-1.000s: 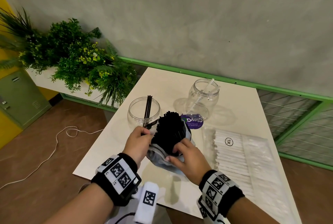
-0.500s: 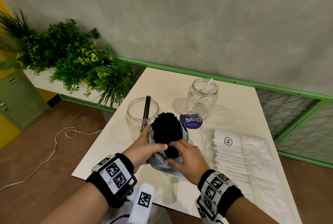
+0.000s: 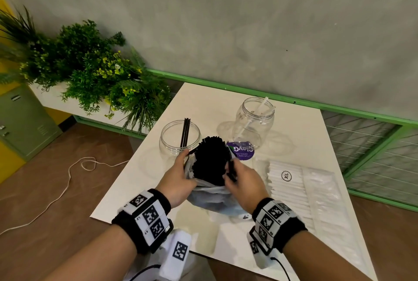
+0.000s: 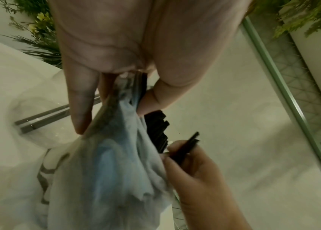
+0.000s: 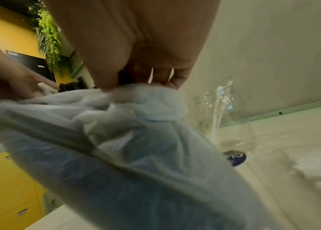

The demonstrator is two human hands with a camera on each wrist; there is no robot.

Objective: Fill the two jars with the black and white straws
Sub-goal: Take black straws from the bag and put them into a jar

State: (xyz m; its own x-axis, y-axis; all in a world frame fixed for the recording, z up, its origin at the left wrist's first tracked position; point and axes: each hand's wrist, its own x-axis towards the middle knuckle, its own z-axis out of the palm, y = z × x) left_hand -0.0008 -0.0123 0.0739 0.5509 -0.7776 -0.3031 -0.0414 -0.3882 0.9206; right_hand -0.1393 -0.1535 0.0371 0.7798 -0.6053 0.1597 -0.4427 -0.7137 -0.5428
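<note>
Black straws (image 3: 211,163) are standing bunched in a pale bag (image 3: 212,194) at centre frame in the head view, ends fanning out of the bag's mouth. Left hand (image 3: 178,180) is gripping the bag's left edge, fingers and thumb curled into the plastic; the left wrist view shows the bag film pinched between thumb and fingers (image 4: 79,99). Right hand (image 3: 245,181) is pinching a couple of black straws (image 4: 185,147) at the right side of the bunch, fingers curled round them, while sitting against the bag's right edge. Left jar (image 3: 179,139), just above-left of the bunch, is holding a few black straws (image 3: 185,132) leaning upright. Right jar (image 3: 254,122), upper right of the bunch, is holding one white straw (image 3: 255,118) tilted, its top sticking past the rim. A purple round label (image 3: 243,150) is lying between the bunch and the right jar. A pack of white straws (image 3: 300,192) marked XL is lying flat at right of frame, just beside the right hand. Everything is sitting on a white table (image 3: 210,104). Plants (image 3: 90,70) are filling the upper left, with a white cable (image 3: 67,181) trailing on the floor at left.
</note>
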